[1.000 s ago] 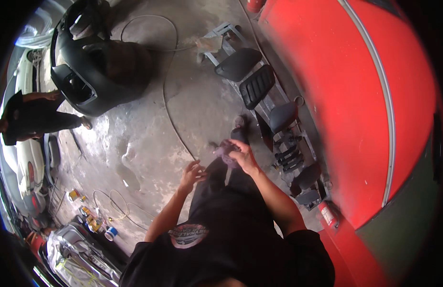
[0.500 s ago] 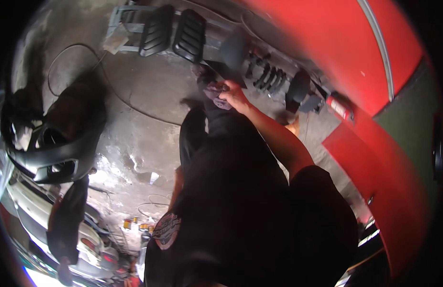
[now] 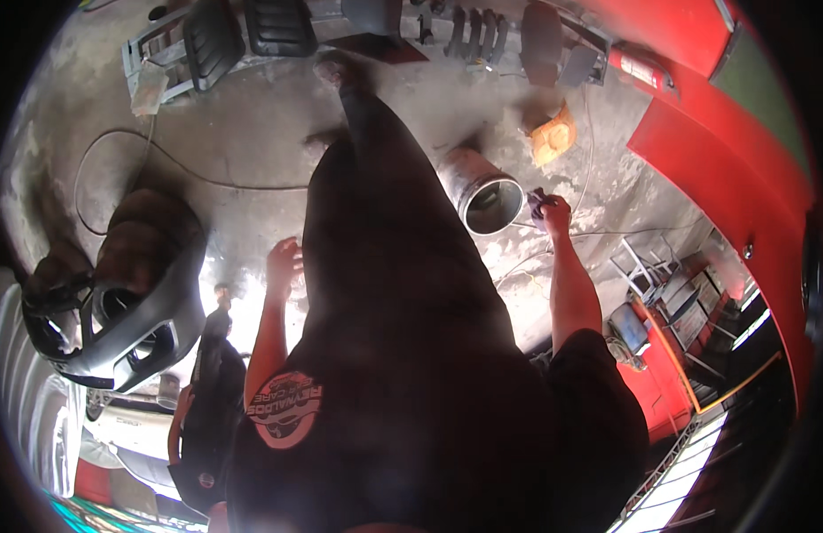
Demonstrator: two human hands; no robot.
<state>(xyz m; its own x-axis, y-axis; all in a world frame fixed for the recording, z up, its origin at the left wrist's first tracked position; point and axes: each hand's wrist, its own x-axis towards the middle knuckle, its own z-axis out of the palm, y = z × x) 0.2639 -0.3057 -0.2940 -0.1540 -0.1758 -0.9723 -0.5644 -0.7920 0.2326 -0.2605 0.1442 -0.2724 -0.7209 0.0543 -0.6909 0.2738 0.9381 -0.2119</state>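
Dark purple rag (image 3: 538, 206), bunched in the wearer's right hand (image 3: 558, 218), whose fingers are closed around it; from my remote view it appears just right of an open metal drum (image 3: 469, 176) on the concrete floor (image 3: 238, 120). The left hand (image 3: 285, 265) is near the left leg (image 3: 340, 213), half-open, fingers loosely curled, holding nothing I can see.
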